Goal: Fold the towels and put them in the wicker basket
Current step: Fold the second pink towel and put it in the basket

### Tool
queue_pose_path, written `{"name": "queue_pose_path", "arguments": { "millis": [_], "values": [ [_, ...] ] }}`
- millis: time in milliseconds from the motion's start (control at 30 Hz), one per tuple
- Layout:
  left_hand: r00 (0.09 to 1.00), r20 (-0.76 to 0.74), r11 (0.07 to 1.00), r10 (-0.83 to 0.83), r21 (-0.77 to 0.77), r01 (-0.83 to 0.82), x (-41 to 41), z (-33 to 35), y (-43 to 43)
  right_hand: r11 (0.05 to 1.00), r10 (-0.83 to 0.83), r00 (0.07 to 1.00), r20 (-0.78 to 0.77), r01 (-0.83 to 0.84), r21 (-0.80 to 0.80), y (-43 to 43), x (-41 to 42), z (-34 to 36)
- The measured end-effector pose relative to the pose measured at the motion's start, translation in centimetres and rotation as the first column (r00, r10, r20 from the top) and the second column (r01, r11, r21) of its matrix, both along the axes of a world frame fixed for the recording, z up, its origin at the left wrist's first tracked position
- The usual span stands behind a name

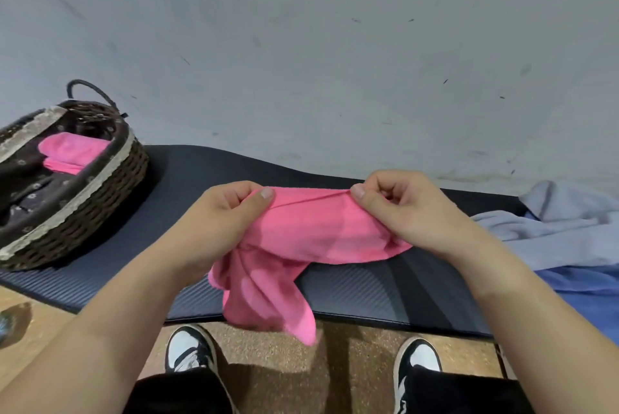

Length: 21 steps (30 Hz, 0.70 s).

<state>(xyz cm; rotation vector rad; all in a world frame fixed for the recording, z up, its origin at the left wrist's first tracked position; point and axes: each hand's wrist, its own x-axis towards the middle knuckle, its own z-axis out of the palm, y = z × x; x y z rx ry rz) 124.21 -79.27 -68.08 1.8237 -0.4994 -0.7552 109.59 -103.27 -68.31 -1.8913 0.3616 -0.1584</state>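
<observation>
**Item 1: pink towel** (pixel 311 229). It is at the middle of the dark ribbed mat (pixel 368 289), held up at its top edge. The long axis runs left to right between the two hands, roughly parallel to the mat's near edge. The right part lies on the mat. The left part is bunched, hangs over the near edge, and points down toward the floor (pixel 278 356).

**Item 2: left hand** (pixel 214 222). It pinches the towel's top left end, thumb on the near side, the other fingers curled behind the cloth.

**Item 3: right hand** (pixel 412 209). It pinches the top right end the same way, thumb pressed on the fold and fingers curled tight.

**Item 4: wicker basket** (pixel 100 185). It stands at the mat's left end, well apart from the hands. It is dark-lined with a lace band round the rim and a loop handle at the far side.

**Item 5: folded pink towel** (pixel 72 152). It lies flat inside the basket.

**Item 6: pale blue towel** (pixel 562 222). It is heaped loose at the mat's right end, resting on a darker blue cloth (pixel 586 286).

**Item 7: two black-and-white shoes** (pixel 189 350). They stand on the floor just beside the mat's near edge.

**Item 8: scuffed grey wall** (pixel 335 61). It runs along the mat's far edge.
</observation>
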Motion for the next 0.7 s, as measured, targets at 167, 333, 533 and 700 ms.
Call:
{"name": "queue_pose_path", "arguments": {
  "millis": [167,333,533,700],
  "values": [
    [0.899,0.391,0.951,-0.199,0.299,0.08,0.4,0.2,0.4,0.995,-0.101,0.995,-0.023,0.101,-0.013,-0.2,-0.1,0.7],
    [0.767,0.615,0.96,-0.184,0.281,0.005,1.7,1.8,0.7,0.826,-0.422,0.886,0.19,0.463,-0.321,-1.5,0.1,0.1],
    [0.56,0.796,0.927,-0.23,0.354,-0.123,5.4,8.5,-0.4,0.669,-0.515,0.752,0.41,0.652,-0.356,-2.1,1.6,5.2],
    [0.533,0.845,0.981,-0.036,0.131,-0.141,5.5,11.9,1.2,0.62,-0.453,0.72,0.525,0.678,-0.394,-1.8,1.7,9.9]
  ]
}}
